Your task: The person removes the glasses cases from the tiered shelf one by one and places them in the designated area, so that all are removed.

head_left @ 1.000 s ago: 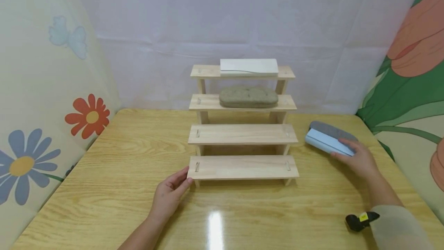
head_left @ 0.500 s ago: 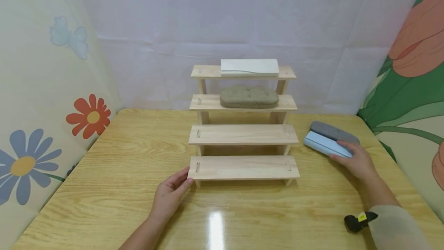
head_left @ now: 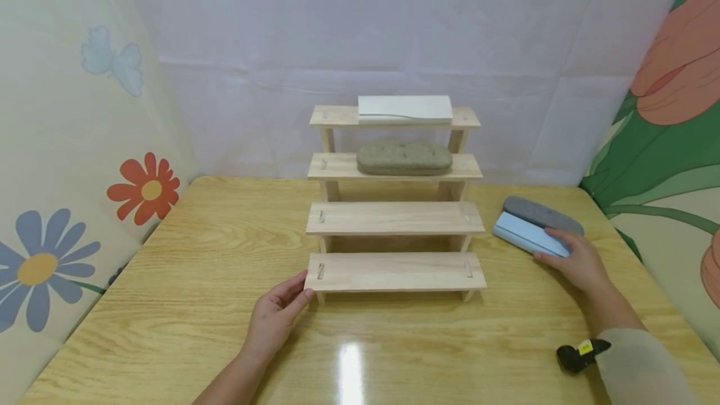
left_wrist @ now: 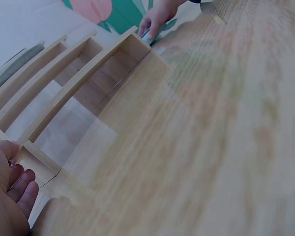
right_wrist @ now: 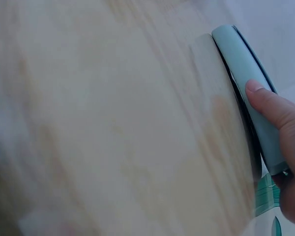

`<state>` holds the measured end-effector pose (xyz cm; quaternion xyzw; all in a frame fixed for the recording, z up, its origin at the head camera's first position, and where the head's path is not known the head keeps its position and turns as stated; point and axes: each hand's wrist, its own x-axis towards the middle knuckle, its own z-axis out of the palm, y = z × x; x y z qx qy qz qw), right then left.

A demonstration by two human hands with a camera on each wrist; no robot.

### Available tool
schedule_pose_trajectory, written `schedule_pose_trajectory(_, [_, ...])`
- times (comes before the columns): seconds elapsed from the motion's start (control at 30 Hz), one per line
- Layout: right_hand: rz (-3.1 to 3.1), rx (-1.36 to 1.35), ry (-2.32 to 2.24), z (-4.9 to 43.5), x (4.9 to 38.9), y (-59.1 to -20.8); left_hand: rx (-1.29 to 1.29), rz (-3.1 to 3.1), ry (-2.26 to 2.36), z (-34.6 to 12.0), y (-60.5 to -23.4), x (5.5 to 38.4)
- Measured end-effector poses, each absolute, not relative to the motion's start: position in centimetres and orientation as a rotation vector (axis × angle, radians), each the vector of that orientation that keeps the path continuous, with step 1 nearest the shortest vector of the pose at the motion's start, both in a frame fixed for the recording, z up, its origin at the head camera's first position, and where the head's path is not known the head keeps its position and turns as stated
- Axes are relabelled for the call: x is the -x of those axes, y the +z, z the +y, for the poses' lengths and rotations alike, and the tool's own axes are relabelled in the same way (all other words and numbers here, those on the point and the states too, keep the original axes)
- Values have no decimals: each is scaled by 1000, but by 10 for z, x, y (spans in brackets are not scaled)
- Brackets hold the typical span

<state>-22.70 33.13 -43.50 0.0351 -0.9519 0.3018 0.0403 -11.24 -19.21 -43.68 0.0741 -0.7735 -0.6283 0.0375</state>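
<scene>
A four-step wooden display rack (head_left: 394, 272) stands mid-table in the head view. My left hand (head_left: 275, 314) pinches the left front corner of its lowest shelf between thumb and fingers; the left wrist view shows the same hand (left_wrist: 10, 189) there. Right of the rack, my right hand (head_left: 578, 261) grips the near right end of a light blue glasses case (head_left: 525, 233). In the right wrist view the thumb lies along that case (right_wrist: 248, 73), close to the tabletop. A dark grey glasses case (head_left: 540, 212) lies just behind the blue one, partly hidden.
A white glasses case (head_left: 404, 109) sits on the top shelf. An olive-grey fabric glasses case (head_left: 404, 157) rests on the shelf below it. White cloth (head_left: 253, 117) hangs behind the wooden table (head_left: 185, 305); flower-printed panels (head_left: 62, 155) flank both sides.
The right hand and the blue glasses case have shifted slightly left and nearer, baring more of the grey case. The left hand keeps its place on the rack.
</scene>
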Motion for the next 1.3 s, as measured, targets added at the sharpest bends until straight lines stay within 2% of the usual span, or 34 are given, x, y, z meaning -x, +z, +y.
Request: schedule_pose_trajectory(1.3, [-2920, 133, 961, 347, 207, -440, -238, -2383, -1921, -192, -437, 113])
